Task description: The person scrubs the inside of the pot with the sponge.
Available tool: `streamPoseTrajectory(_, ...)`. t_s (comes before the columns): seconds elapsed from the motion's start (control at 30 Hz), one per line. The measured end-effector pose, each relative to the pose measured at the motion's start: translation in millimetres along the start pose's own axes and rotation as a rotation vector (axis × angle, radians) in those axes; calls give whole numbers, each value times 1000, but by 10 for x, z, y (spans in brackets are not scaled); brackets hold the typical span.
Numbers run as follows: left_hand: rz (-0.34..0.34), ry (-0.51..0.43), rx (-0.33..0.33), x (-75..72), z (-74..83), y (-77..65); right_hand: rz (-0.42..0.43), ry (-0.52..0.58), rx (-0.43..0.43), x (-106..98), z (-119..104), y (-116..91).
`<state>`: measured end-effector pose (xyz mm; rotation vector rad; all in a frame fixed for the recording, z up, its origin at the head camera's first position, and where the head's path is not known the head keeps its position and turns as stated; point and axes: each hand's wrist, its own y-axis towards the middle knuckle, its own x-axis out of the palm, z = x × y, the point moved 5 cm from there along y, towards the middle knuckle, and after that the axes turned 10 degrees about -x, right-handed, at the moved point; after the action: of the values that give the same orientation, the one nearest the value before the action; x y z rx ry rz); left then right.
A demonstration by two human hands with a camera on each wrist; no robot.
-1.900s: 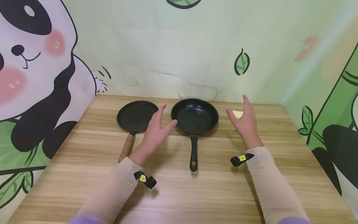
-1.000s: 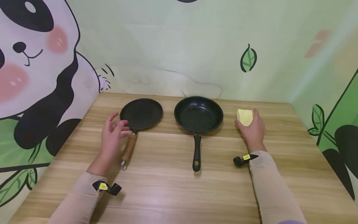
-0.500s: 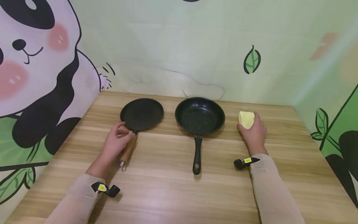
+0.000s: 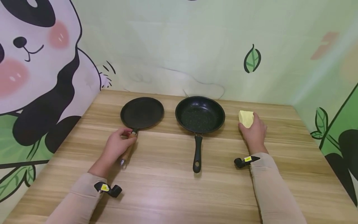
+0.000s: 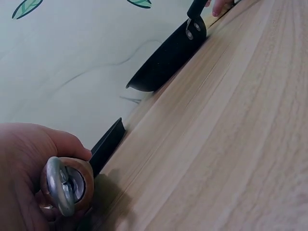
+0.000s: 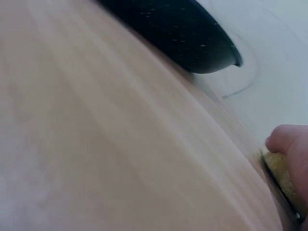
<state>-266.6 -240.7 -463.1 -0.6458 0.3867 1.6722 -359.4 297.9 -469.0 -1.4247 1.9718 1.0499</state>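
Note:
On the left of the table lies a flat black crepe pan (image 4: 142, 112) with a wooden handle (image 5: 83, 179) that ends in a metal ring (image 5: 60, 186). My left hand (image 4: 118, 143) grips this handle near the pan; the left wrist view shows the thumb and fingers around it. At the right, my right hand (image 4: 255, 132) holds a pale yellow sponge (image 4: 246, 119) between thumb and fingers. In the right wrist view the sponge (image 6: 279, 172) has a dark layer along one edge, and the hand covers part of it.
Between the hands sits a deeper black frying pan (image 4: 199, 114), its black handle (image 4: 197, 154) pointing toward me. The wooden table (image 4: 167, 193) meets a wall with panda and leaf pictures (image 4: 173, 49) just behind the pans.
My left hand has moved left from between the pans and come down onto the crepe pan's handle. The right hand has lowered and taken hold of the sponge.

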Motion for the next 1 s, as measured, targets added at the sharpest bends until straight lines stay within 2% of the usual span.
streamPoseTrajectory(0.23, -9, -9, -23, -37, 17, -18, 33, 54, -83, 18, -216, 183)
streamPoseTrajectory(0.53, -37, -9, -9, -76, -52, 57, 15, 66, -201, -61, -917, 500)
streamPoseTrajectory(0.73, -56, -6, 16, -142, -95, 88, -48, 71, -242, 74, -1368, 578)
streamPoseTrajectory(1.0, -88, 6, 27, -261, -191, 150, -95, 95, -397, 434, -1964, 595)
